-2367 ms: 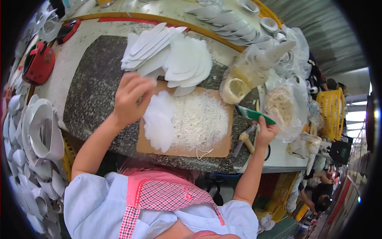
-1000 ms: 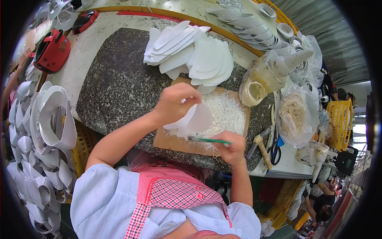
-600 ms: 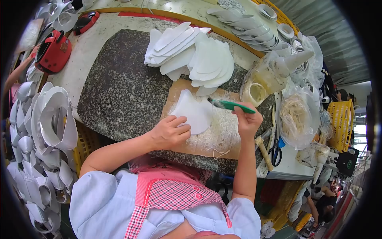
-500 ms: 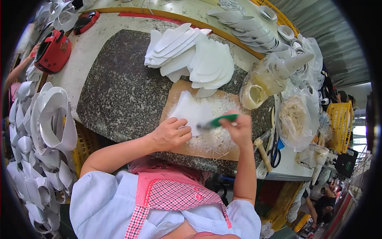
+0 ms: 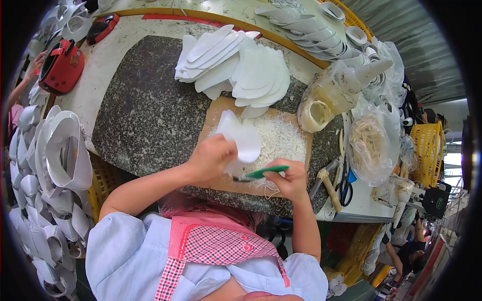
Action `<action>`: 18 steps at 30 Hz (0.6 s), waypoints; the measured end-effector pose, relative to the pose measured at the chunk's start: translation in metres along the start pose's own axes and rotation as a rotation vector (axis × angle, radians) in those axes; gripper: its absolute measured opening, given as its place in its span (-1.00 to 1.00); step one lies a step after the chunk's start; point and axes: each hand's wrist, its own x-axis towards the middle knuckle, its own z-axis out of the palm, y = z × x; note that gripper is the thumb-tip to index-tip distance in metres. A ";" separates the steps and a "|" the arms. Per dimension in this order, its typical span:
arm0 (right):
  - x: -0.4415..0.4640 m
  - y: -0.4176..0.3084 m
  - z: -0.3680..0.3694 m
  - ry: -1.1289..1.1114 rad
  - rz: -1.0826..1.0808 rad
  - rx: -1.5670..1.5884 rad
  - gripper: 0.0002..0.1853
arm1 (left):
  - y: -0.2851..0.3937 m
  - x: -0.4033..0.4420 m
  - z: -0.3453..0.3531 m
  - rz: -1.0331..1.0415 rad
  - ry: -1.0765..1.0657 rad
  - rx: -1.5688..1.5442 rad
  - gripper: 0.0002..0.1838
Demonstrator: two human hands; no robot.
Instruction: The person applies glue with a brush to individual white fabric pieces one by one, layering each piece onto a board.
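My left hand [image 5: 213, 156] is closed on the near-left edge of a thin white insole-shaped piece [image 5: 242, 138], which is tilted up from the brown board [image 5: 221, 106]. White glue-like residue covers much of that board. In my right hand [image 5: 287, 181] is a green-handled brush [image 5: 268, 171], its dark tip pointing left, low over the board's near edge and apart from the white piece. Beyond the board lie two fanned stacks of similar white pieces [image 5: 263, 75]. To the right stands a glue-crusted container [image 5: 317, 114] with an open mouth.
A dark speckled slab [image 5: 145, 100] lies under the board. Scissors [image 5: 346, 190] and a bag of pale strips [image 5: 371, 138] lie at the right. Curved white parts [image 5: 65, 150] are piled at the left, near a red box [image 5: 63, 67]. Other people appear at both sides.
My left hand has lifted the white piece's near edge off the board. My right hand has moved the brush down and left, away from the piece's surface.
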 end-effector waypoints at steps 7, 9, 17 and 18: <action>0.060 0.024 0.011 0.245 -0.125 -0.126 -0.94 | 0.030 0.109 -0.079 0.687 0.676 0.273 -0.80; 0.071 0.025 0.010 0.270 -0.285 -0.234 -0.92 | -0.008 0.112 -0.062 0.600 0.402 0.433 -0.77; -0.012 0.005 -0.004 -0.076 -0.381 -0.302 -0.86 | -0.023 0.036 -0.022 0.216 0.092 0.339 -0.70; -0.007 0.006 -0.026 0.195 -0.398 -0.363 -0.88 | -0.021 0.036 -0.022 0.178 0.078 0.325 -0.72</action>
